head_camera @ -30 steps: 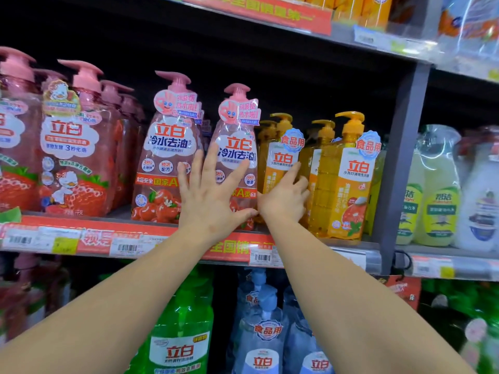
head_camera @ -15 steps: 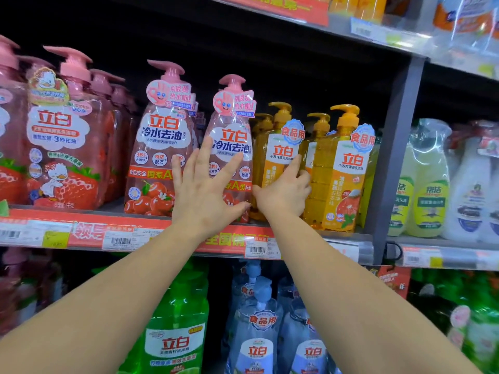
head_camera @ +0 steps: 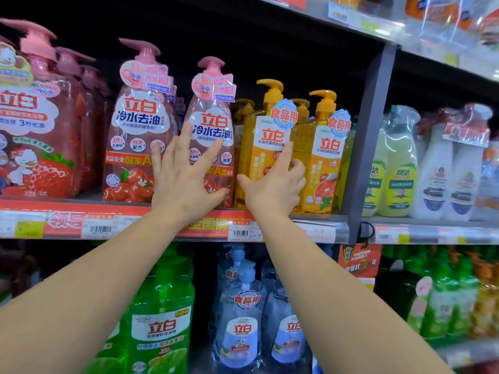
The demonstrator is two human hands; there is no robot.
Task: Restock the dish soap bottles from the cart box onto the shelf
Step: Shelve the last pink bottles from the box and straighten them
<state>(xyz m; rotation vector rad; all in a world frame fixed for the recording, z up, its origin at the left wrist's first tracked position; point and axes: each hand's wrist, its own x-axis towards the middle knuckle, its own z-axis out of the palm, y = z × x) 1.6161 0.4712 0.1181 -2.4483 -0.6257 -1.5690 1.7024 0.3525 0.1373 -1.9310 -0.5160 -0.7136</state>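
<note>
An orange translucent plastic dish soap bottle with a yellow-orange pump top (head_camera: 266,147) stands upright at the front edge of the grey metal shelf with the red price strip (head_camera: 321,225); it carries a white label with red characters and a round blue tag at its neck. Just to its right stands a matching orange pump bottle (head_camera: 324,157), also upright, with more of the same kind lined up behind them. Immediately to its left stands a clear pink pump bottle with a cherry picture (head_camera: 213,125).
</note>
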